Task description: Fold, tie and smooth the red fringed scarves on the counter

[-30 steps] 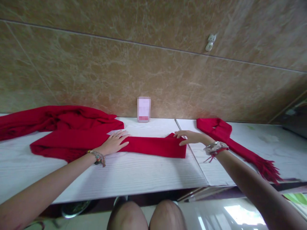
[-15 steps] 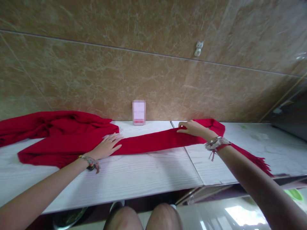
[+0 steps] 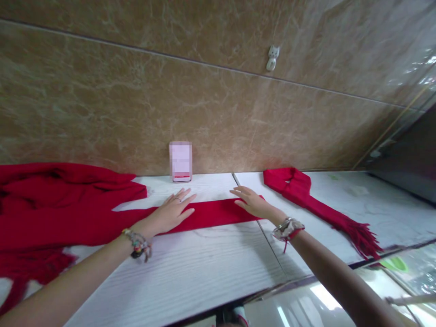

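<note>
A long red scarf (image 3: 214, 215) lies as a flat narrow strip across the white surface, its right end squared off near a seam. My left hand (image 3: 172, 211) rests over the strip with fingers spread. Over its right end is my right hand (image 3: 252, 202), fingers stretched and slightly apart, gripping nothing. To the right, apart from the strip's end, lies a second length of red fabric (image 3: 306, 200), bent over at the top and fringed at its lower end. At the left the red cloth (image 3: 68, 186) widens into a loose, rumpled heap with fringe hanging toward me.
A phone (image 3: 181, 161) with a blurred screen leans against the brown marbled wall (image 3: 136, 104). A small white cat-shaped hook (image 3: 272, 58) sits on that wall. The white tabletop (image 3: 218, 254) has a seam and a front edge. A green item (image 3: 395, 263) is below at right.
The strip's right end now lies flat and apart from the fringed piece. My right hand has moved left and its fingers have opened. The view has shifted somewhat.
</note>
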### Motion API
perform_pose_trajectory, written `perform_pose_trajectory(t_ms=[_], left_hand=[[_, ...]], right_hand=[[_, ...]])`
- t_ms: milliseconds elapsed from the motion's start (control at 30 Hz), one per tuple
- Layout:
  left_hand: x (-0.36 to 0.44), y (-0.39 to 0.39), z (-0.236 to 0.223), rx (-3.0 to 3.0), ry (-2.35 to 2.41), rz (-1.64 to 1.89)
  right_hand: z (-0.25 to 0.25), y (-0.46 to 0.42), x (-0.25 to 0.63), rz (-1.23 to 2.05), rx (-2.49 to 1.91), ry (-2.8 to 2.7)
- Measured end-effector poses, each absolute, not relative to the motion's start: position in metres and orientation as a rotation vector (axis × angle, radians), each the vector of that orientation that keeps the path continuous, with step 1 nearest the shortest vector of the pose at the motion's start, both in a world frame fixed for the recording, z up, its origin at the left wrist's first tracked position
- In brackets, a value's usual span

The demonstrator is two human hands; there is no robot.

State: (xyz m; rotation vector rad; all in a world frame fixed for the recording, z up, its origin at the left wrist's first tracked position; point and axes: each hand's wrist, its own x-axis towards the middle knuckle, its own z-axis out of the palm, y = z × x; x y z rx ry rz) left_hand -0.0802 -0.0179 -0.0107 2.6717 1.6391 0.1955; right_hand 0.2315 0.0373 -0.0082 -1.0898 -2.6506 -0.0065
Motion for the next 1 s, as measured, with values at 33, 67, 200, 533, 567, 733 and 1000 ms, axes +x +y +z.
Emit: perform_pose_trajectory(t_ms=[33,67,200,533,567,733,1000], left_hand=[[-0.065,-0.015,-0.013,2.713,1.556,0.177],[-0.054,-0.014,-0.017,2.747,1.493,0.159],[-0.043,-0.010,-0.032,2.837,1.401,0.154],[-0.050,-0.009,-0.040,2.846,1.379,0.307],[-0.050,-0.009,-0.039,2.845,1.381,0.298],[-0.050,-0.009,-0.038,2.836,1.391,0.259],[-0.049,-0.013,-0.036,2.891,1.230,0.291]], right_hand=[[-0.011,0.033,0.224,0.034,-1.048,-2.720],[-0.013,0.030,0.219,0.059,-1.031,-2.771],[-0.022,0.032,0.231,0.098,-1.196,-2.768],[-0.011,0.049,0.289,0.217,-1.363,-2.521],[-0.009,0.048,0.294,0.211,-1.397,-2.500],[0.004,0.035,0.304,0.300,-1.315,-2.590],[0.006,0.027,0.298,0.257,-1.296,-2.708]])
